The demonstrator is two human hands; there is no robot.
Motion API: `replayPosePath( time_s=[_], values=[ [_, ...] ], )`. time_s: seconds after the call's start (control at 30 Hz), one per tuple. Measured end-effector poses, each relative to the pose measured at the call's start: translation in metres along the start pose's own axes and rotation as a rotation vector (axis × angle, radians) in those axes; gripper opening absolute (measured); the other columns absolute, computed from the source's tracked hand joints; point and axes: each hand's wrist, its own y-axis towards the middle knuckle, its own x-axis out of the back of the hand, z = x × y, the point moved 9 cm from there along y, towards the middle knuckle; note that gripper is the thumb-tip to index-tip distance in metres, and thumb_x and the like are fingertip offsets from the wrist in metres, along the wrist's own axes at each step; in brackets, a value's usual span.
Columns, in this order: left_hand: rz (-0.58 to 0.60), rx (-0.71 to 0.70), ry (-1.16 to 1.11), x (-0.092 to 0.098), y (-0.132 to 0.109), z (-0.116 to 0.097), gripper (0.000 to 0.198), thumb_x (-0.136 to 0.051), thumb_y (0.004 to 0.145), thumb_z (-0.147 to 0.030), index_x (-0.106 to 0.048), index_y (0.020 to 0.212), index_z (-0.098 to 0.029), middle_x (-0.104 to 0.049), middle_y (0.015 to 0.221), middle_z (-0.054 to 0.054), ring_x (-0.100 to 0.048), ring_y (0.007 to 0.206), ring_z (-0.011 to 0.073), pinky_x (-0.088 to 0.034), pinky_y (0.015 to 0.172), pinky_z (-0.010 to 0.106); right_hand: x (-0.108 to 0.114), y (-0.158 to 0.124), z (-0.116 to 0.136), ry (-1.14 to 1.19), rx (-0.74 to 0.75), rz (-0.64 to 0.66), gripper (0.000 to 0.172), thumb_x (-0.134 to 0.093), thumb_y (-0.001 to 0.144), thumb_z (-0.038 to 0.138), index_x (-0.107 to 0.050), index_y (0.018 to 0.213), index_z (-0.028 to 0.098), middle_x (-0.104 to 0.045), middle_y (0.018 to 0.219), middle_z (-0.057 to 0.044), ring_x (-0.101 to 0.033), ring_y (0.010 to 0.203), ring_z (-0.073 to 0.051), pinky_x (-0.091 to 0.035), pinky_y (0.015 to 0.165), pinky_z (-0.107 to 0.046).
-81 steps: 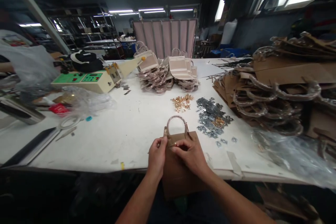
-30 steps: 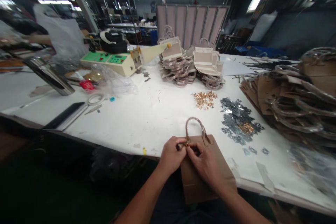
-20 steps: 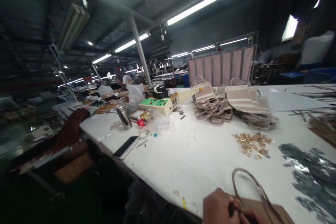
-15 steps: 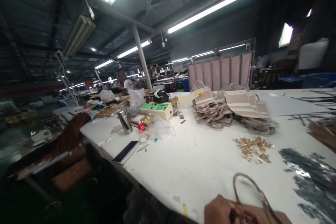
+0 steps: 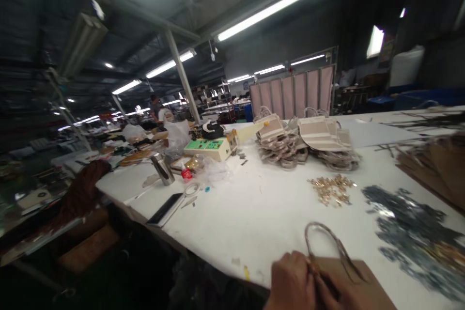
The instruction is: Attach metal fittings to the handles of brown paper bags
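At the bottom edge lies a brown bag panel with a thin looped handle standing up from its top edge. My left hand is closed on the panel's left edge, near the foot of the handle. My right hand lies over the panel close beside it, its fingers bent together at the same spot. Whatever small piece is between those fingertips is hidden and blurred. Beyond the panel is a heap of small gold metal fasteners. To the right spreads a pile of dark grey metal plates.
Stacks of beige bag panels with handles stand farther back on the white table. At left are a green-topped machine, a steel cup, a red bottle, a tape roll and a phone. Brown panels lie far right.
My view has turned slightly right, so things sit farther left. My hands and the panel have risen into view, and more of both hands shows, drawn together at the handle's foot.
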Motion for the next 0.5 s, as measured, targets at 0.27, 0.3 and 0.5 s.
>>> replayPosePath(
  time_s=[0.27, 0.3, 0.5],
  values=[
    [0.102, 0.080, -0.078, 0.020, 0.021, -0.004, 0.009, -0.058, 0.097, -0.024, -0.063, 0.091, -0.019, -0.071, 0.094, 0.006, -0.067, 0.089, 0.0216, -0.051, 0.080, 0.032, 0.000, -0.001, -0.005, 0.022, -0.319, 0.116, 0.027, -0.054, 0.099, 0.032, -0.075, 0.113, 0.022, -0.078, 0.106, -0.008, -0.073, 0.094, -0.026, -0.053, 0.086, -0.035],
    [0.122, 0.081, -0.084, 0.018, 0.022, -0.003, 0.010, -0.058, 0.097, -0.024, -0.063, 0.090, -0.019, -0.071, 0.094, 0.006, -0.068, 0.088, 0.0214, -0.051, 0.079, 0.032, 0.000, -0.001, -0.006, 0.006, -0.319, 0.122, 0.026, -0.055, 0.099, 0.032, -0.075, 0.111, 0.022, -0.078, 0.104, -0.008, -0.073, 0.092, -0.025, -0.052, 0.084, -0.034],
    [0.132, 0.058, -0.102, 0.014, 0.023, -0.004, 0.011, -0.055, 0.096, -0.020, -0.064, 0.088, -0.019, -0.071, 0.095, 0.006, -0.067, 0.088, 0.0215, -0.050, 0.079, 0.032, -0.001, -0.003, -0.007, -0.026, -0.315, 0.123, 0.023, -0.057, 0.098, 0.029, -0.076, 0.109, 0.022, -0.077, 0.099, -0.006, -0.071, 0.085, -0.022, -0.048, 0.077, -0.029]
  ],
)
